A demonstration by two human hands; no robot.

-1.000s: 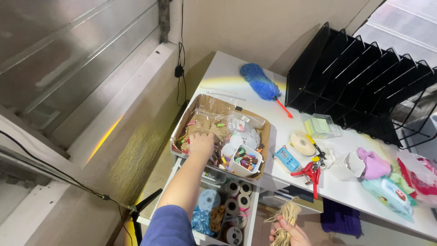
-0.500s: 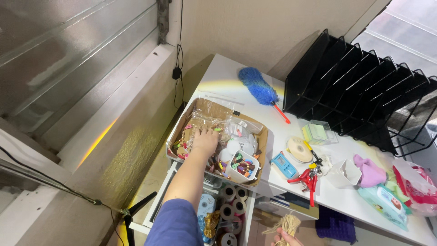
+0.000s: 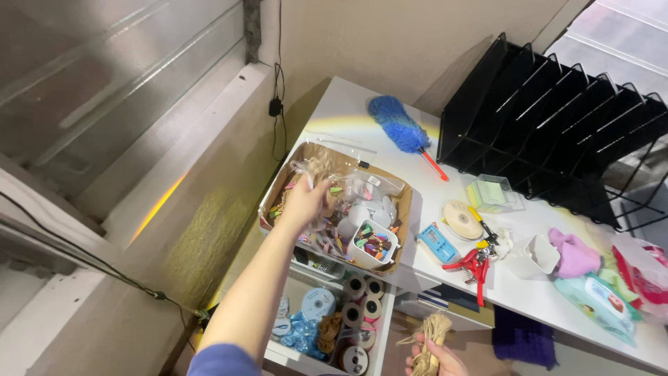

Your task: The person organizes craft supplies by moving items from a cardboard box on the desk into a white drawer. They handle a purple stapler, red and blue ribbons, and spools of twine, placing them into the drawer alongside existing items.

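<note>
Only the head view here, looking down at a white table (image 3: 390, 132) pushed against a wall. The left hand (image 3: 304, 202) reaches out over a cardboard box (image 3: 334, 159) at the table's left end, fingers closed around a small clear bag (image 3: 316, 169) of something tan, lifted a bit above the rest of the clutter (hard to tell what's inside). The box is crammed with little packets and colourful bits, plus a white cup (image 3: 372, 244) of coloured clips at its near right corner, so stuff sits loosely piled rather than sorted.

The right hand (image 3: 435, 358) is low at the near edge of the shot, clenched around a bundle of straw-coloured twine (image 3: 431, 333), held away from the table, above an open drawer (image 3: 327, 320) packed with tape rolls and ribbon.

Further right on the table: a blue duster (image 3: 400, 125) at the far side, a black file rack (image 3: 557, 118), a yellowish tape roll (image 3: 463, 219), red pliers (image 3: 474, 264), a pink cloth (image 3: 574, 254).
</note>
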